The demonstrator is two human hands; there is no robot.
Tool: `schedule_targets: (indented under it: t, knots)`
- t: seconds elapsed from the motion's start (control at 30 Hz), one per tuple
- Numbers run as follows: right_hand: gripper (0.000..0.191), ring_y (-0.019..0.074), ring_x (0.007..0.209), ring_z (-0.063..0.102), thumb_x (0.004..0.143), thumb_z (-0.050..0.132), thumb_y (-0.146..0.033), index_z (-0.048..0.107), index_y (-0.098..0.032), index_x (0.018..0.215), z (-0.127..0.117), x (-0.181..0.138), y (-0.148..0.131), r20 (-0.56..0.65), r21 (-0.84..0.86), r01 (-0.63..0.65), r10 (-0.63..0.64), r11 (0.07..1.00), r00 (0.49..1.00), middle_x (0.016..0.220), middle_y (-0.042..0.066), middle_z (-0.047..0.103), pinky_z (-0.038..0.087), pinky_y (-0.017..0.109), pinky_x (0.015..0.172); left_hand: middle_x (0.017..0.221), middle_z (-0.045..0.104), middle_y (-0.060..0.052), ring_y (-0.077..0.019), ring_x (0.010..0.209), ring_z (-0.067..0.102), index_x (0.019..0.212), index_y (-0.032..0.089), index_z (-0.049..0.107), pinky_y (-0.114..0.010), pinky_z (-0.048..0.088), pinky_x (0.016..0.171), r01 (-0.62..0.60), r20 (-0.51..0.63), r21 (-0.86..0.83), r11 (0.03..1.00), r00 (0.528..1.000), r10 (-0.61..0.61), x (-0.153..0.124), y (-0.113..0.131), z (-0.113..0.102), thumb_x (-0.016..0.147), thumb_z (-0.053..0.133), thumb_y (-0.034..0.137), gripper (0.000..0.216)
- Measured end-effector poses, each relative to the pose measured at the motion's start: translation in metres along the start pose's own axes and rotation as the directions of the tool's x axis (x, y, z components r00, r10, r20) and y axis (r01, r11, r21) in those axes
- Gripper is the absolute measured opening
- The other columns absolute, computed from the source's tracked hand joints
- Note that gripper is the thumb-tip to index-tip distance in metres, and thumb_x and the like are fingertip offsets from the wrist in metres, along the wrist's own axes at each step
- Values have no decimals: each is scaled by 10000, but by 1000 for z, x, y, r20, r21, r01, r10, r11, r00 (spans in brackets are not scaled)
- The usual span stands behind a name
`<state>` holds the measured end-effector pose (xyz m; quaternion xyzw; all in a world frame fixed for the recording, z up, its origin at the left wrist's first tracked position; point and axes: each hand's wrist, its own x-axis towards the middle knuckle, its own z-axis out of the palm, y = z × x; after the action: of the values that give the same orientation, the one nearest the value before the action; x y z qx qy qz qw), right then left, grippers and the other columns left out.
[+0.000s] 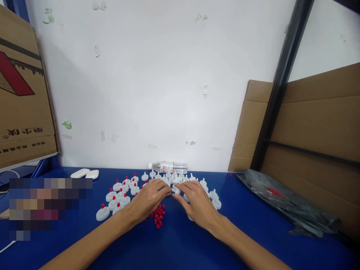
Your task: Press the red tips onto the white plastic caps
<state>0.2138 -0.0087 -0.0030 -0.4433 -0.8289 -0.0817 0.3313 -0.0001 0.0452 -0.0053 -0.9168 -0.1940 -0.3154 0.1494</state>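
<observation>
Both my hands rest low on a blue table, fingertips meeting in the middle. My left hand lies palm down, fingers curved toward a small white cap pinched between the two hands. My right hand also lies palm down, its fingers closed on that cap. Under my left hand sits a pile of small red plugs. White caps fitted with red plugs stand to the left. Plain white caps lie behind and to the right of my hands.
A clear water bottle lies on its side against the white wall. Two white oblong pieces lie at the back left. A cardboard box stands left, cardboard sheets and a black plastic bag right.
</observation>
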Motion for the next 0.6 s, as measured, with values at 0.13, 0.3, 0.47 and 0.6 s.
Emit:
schedule_targets:
  t: [0.13, 0.3, 0.47, 0.6]
  knots:
    - [318, 236, 1078, 606, 971, 564, -284, 594, -209, 1279, -2, 0, -2, 6, 18, 11, -11, 1000, 1000, 1159, 65, 685, 426, 443, 1009, 951, 676, -60, -193, 881, 592, 1057, 178, 598, -346, 461, 755, 5, -59, 50, 999, 998, -2, 1, 1, -1, 989, 456, 160, 158]
    - [325, 236, 1079, 602, 962, 579, -289, 604, -212, 1276, -3, 0, -5, 20, 40, 41, -41, 998, 999, 1158, 70, 683, 445, 429, 994, 941, 662, -49, -186, 857, 564, 1094, 190, 591, -340, 450, 749, -8, -75, 52, 999, 997, 12, -1, -3, -1, 973, 498, 159, 156]
    - [340, 239, 1076, 598, 965, 568, -270, 585, -227, 1302, -3, -1, -4, -26, 47, 40, -38, 998, 999, 1173, 70, 671, 453, 434, 978, 947, 649, -46, -178, 845, 543, 1047, 196, 606, -327, 438, 734, 14, -56, 23, 1000, 998, -12, -2, -1, -2, 968, 496, 137, 148]
    - [323, 242, 1072, 604, 974, 554, -268, 589, -227, 1293, -3, -1, -5, -66, 33, 46, -44, 998, 997, 1160, 76, 675, 420, 478, 1013, 945, 654, -41, -175, 837, 543, 1073, 199, 600, -330, 434, 736, 2, -48, 22, 1000, 999, -1, -1, -2, -2, 965, 489, 115, 176]
